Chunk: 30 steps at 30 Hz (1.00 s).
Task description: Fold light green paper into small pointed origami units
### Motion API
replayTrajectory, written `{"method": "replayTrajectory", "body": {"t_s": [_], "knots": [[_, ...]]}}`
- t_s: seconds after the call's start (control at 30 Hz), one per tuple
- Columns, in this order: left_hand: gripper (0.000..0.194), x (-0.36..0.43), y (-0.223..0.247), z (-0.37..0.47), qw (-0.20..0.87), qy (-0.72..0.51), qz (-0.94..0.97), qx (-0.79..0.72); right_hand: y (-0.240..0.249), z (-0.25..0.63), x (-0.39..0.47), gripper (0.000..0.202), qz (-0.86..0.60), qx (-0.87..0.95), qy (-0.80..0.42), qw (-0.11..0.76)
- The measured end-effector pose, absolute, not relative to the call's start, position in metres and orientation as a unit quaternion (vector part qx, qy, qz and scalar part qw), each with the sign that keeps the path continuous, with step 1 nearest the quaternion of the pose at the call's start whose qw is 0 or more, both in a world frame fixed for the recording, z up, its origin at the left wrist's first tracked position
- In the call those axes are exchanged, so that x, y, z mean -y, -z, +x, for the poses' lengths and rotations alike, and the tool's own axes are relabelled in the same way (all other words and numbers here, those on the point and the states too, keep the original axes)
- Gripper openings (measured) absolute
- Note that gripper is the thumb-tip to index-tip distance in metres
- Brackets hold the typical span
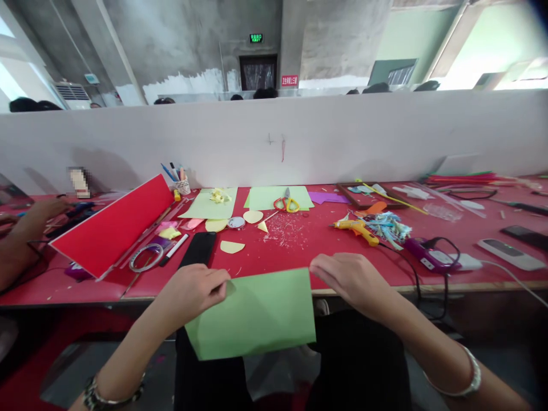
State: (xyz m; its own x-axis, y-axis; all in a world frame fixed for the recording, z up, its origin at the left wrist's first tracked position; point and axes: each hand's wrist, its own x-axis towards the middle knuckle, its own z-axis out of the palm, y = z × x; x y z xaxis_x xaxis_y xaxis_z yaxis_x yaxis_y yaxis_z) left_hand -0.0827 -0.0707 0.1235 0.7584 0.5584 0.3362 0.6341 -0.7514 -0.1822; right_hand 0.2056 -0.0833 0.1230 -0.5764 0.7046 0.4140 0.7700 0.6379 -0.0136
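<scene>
A sheet of light green paper (257, 314) hangs over my lap, just off the table's front edge. My left hand (194, 292) pinches its upper left corner, fingers closed. At the upper right corner, my right hand (349, 279) is closed on the same sheet; its fingertips are partly hidden. Beyond my left hand lies a black phone (199, 249). A pale yellow paper piece (232, 246) rests on the red table beyond the sheet. Farther back, scissors (286, 201) with red and yellow handles lie on light green sheets (261, 194).
A leaning red board (124, 225) stands at left beside a tape roll (146, 258). A yellow glue gun (357, 230), shredded paper strips (389, 225) and a purple power strip (430, 255) lie at right. A white partition (240, 137) closes the back. Another person's arm (25, 240) is at far left.
</scene>
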Motion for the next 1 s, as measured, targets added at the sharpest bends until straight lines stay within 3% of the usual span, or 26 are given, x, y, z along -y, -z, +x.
{"method": "replayTrajectory", "body": {"t_s": [0.2, 0.37, 0.47, 0.57, 0.63, 0.7, 0.77, 0.9, 0.93, 1.0], "knots": [[0.023, 0.072, -0.127, -0.062, 0.208, 0.139, -0.926, 0.282, -0.129, 0.181, 0.086, 0.033, -0.400, 0.878, 0.114, 0.238], [0.022, 0.075, -0.131, -0.048, 0.223, 0.142, -0.926, 0.271, -0.122, 0.161, 0.084, 0.027, -0.369, 0.923, 0.025, 0.105], [0.023, 0.075, -0.131, -0.060, 0.215, 0.137, -0.934, 0.252, -0.121, 0.174, 0.080, 0.029, -0.369, 0.926, -0.025, 0.080], [0.025, 0.066, -0.128, -0.086, 0.193, 0.127, -0.929, 0.288, -0.121, 0.199, 0.075, 0.034, -0.374, 0.917, -0.101, 0.096], [0.025, 0.056, -0.122, -0.105, 0.165, 0.138, -0.904, 0.368, -0.118, 0.217, 0.071, 0.036, -0.396, 0.889, -0.170, 0.155], [0.022, 0.046, -0.113, -0.119, 0.059, 0.196, -0.854, 0.478, -0.111, 0.231, 0.065, 0.039, -0.445, 0.826, -0.261, 0.228], [0.025, 0.040, -0.100, -0.120, -0.147, 0.261, -0.812, 0.501, -0.100, 0.236, 0.057, 0.040, -0.490, 0.726, -0.375, 0.304], [0.061, 0.044, -0.075, -0.095, -0.498, 0.352, -0.724, 0.323, -0.075, 0.226, 0.042, 0.042, -0.499, 0.594, -0.499, 0.386], [0.066, 0.047, -0.072, -0.087, -0.540, 0.374, -0.691, 0.302, -0.070, 0.222, 0.039, 0.042, -0.498, 0.584, -0.507, 0.393], [0.053, 0.049, -0.071, -0.075, -0.559, 0.419, -0.634, 0.331, -0.060, 0.215, 0.033, 0.042, -0.498, 0.582, -0.512, 0.388]]}}
